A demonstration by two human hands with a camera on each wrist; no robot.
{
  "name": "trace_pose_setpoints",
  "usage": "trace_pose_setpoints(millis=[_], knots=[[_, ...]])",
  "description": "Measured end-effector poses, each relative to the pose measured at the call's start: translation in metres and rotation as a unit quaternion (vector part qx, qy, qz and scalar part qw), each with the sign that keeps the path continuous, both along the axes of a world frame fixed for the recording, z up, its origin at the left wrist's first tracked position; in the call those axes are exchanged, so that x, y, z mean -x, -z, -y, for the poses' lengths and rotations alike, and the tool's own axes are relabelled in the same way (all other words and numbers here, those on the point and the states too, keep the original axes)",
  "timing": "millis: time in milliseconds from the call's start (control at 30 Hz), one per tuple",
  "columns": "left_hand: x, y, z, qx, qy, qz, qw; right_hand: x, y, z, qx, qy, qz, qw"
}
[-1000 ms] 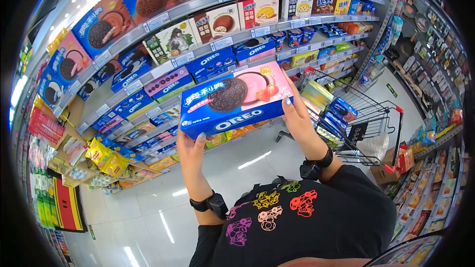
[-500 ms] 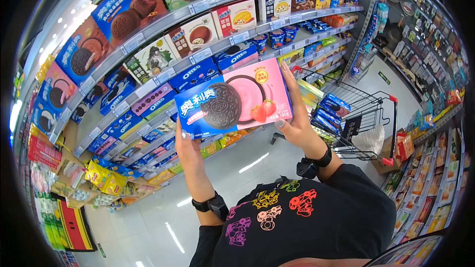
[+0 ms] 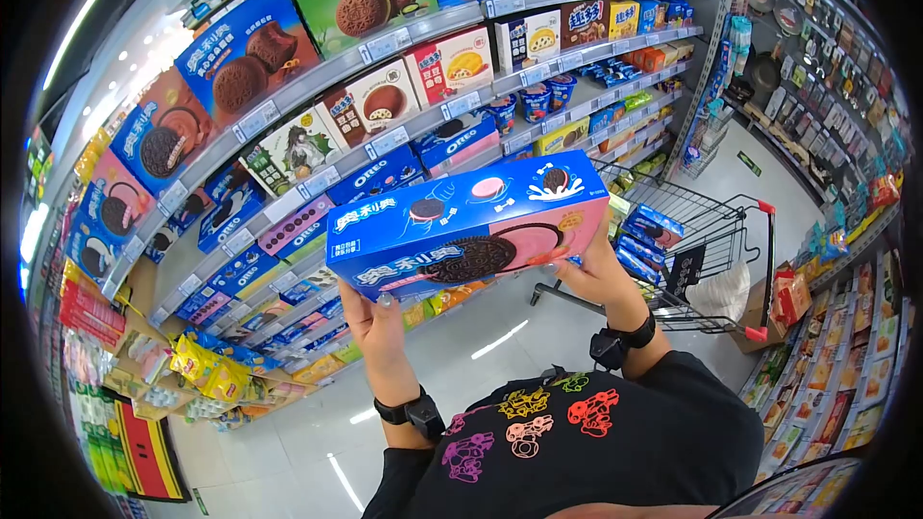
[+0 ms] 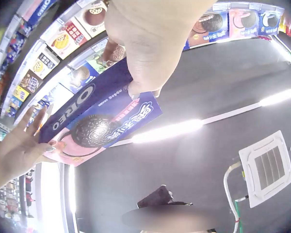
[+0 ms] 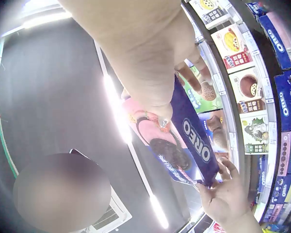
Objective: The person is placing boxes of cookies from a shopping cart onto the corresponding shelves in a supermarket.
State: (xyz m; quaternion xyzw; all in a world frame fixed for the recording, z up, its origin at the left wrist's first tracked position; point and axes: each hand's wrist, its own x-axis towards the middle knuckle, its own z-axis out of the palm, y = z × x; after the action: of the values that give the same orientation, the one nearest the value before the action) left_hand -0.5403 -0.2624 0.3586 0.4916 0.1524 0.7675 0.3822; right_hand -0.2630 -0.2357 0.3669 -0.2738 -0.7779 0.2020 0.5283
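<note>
A blue and pink Oreo biscuit box (image 3: 461, 216) is held up in front of the chest by both hands. The left hand (image 3: 373, 325) grips its left end, thumb at the near lower edge. At the other end, the right hand (image 3: 598, 271) grips the lower right corner. The box's long blue side with small pictures faces up, and its front with the strawberry cream biscuit slants below. The left wrist view shows the left thumb (image 4: 141, 83) on the box's front edge. In the right wrist view, the right thumb (image 5: 161, 114) presses the pink front.
Beyond the box, store shelves (image 3: 385, 130) hold several rows of biscuit boxes. A wire shopping cart (image 3: 716, 231) with blue packs (image 3: 644, 245) in it stands to the right. Yellow snack bags (image 3: 207, 365) hang at lower left above the tiled floor (image 3: 288, 452).
Both hands have turned the box: its lower side showed first, then its full front, now its upper long side with the front foreshortened. Both hands have kept their grip throughout.
</note>
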Motion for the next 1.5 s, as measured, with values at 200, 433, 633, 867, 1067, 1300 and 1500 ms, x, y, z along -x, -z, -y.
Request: trace_pose_setpoints(millis=[200, 433, 633, 867, 1067, 1300, 1500], knots=[[-0.008, 0.003, -0.017, 0.078, -0.021, 0.025, 0.996, 0.002, -0.021, 0.012, -0.038, 0.025, 0.046, 0.998], [-0.042, 0.081, -0.048, 0.278, 0.237, 0.157, 0.917, 0.033, -0.036, 0.014, -0.097, -0.049, 0.046, 0.993], [-0.062, 0.13, -0.056, 0.293, 0.324, 0.133, 0.889, 0.036, -0.024, 0.016, -0.044, -0.063, 0.012, 0.997], [-0.058, 0.126, -0.057, 0.318, 0.31, 0.094, 0.891, 0.04, -0.021, 0.015, -0.142, -0.027, 0.004, 0.989], [-0.067, 0.098, -0.043, 0.263, 0.348, 0.056, 0.898, 0.046, -0.014, 0.013, -0.2, -0.005, 0.017, 0.98], [-0.049, 0.112, -0.045, 0.295, 0.337, 0.122, 0.886, 0.059, -0.007, 0.008, -0.19, -0.026, 0.005, 0.982], [-0.024, 0.116, -0.037, 0.43, 0.107, 0.121, 0.888, 0.075, -0.016, 0.007, -0.178, 0.041, 0.027, 0.983]])
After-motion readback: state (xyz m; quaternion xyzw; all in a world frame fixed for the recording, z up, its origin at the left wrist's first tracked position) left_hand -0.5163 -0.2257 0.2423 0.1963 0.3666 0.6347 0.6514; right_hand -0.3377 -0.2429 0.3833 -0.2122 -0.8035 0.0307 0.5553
